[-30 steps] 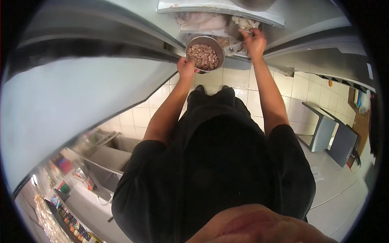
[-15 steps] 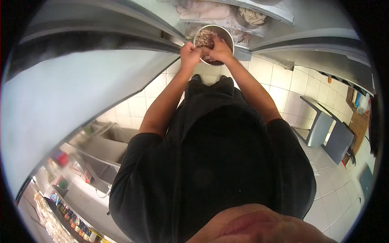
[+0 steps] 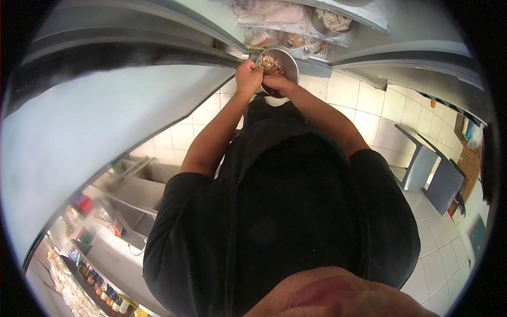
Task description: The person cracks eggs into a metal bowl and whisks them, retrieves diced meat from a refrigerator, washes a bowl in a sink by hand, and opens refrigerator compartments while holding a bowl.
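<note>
A round metal bowl [image 3: 290, 64] with small brownish-pink chopped pieces [image 3: 270, 64] is held in front of an open fridge. My left hand [image 3: 249, 76] is closed on the bowl's left rim. Inside the bowl, at its near side, is my right hand [image 3: 277, 82]; its fingers are partly hidden, and what they hold, if anything, cannot be made out. Beyond the bowl, a fridge shelf [image 3: 338, 39] carries a second metal bowl of pale strips [image 3: 334, 20] and wrapped pale meat [image 3: 272, 14]. Plastic bags [image 3: 262, 38] lie on the level below.
The open fridge door [image 3: 116, 116] spans the left side. A metal sink [image 3: 134, 219] and a rack of bottles [image 3: 100, 285] are at the lower left. On the tiled floor [image 3: 364, 113] at the right stands a grey folding step or chair [image 3: 444, 185].
My right hand has left the bowl of pale strips on the shelf and gone into the held bowl, then toward its near side. The held bowl has shifted slightly right.
</note>
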Demonstrator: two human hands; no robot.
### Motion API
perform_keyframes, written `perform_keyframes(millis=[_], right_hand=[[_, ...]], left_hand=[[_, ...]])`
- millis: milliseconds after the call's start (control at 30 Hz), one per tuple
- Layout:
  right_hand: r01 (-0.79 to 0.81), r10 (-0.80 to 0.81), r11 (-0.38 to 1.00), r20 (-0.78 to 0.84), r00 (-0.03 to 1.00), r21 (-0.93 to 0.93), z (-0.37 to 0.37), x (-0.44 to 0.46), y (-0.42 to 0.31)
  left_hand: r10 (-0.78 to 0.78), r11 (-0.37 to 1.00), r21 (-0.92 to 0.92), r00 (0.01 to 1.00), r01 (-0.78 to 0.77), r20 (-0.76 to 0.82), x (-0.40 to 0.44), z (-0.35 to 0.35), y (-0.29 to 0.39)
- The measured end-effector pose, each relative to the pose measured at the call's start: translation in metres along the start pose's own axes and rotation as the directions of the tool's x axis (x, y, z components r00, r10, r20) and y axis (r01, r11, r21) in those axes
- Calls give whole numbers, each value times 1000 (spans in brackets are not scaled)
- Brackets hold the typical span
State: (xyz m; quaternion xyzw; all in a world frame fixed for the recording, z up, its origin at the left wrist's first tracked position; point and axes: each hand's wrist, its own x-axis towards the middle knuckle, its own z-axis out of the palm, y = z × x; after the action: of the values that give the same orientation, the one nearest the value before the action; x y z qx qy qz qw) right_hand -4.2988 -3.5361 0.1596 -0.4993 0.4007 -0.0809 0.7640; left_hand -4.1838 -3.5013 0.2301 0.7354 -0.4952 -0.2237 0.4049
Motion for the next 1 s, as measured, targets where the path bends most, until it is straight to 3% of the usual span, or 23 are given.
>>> perform_keyframes(millis=[33, 133, 367, 467, 500, 533, 633, 733, 833, 933, 1000], right_hand=[[-49, 42, 992, 59, 997, 116, 8, 0, 2], [-229, 224, 923, 52, 973, 309, 23, -18, -15], [-94, 48, 815, 94, 994, 571, 16, -24, -30], [-257, 244, 629, 128, 961, 734, -10, -26, -47], [-254, 240, 611, 130, 962, 749, -19, -34, -62], [-202, 133, 611, 152, 979, 766, -24, -36, -68], [-166, 174, 601, 76, 982, 782, -32, -40, -80], [-107, 159, 635, 7, 987, 765, -34, -41, -82], [-78, 146, 654, -24, 989, 753, -43, -51, -84], [-48, 102, 674, -28, 994, 737, -56, -52, -78], [1, 48, 666, -44, 998, 746, -61, -64, -86]], left_hand=[[-141, 990, 0, 988, 142, 58, -1, -3, -2], [-176, 984, 28, 983, 175, 59, -6, -8, -8], [-62, 998, 37, 997, 60, 39, -5, -25, 15], [-79, 993, -79, 996, 83, 52, -2, -18, 15], [-113, 980, -157, 992, 121, 58, 0, -11, 11], [-143, 960, -233, 987, 155, 68, 2, -7, 15], [-245, 903, -337, 963, 268, 108, 3, -7, 48], [-185, 901, -381, 978, 208, 96, 6, -8, 66], [-58, 956, -286, 998, 65, 32, 14, 9, 35], [-244, 862, -432, 964, 267, 108, 8, 9, 60], [-279, 822, -478, 951, 308, 133, 6, 10, 68]])
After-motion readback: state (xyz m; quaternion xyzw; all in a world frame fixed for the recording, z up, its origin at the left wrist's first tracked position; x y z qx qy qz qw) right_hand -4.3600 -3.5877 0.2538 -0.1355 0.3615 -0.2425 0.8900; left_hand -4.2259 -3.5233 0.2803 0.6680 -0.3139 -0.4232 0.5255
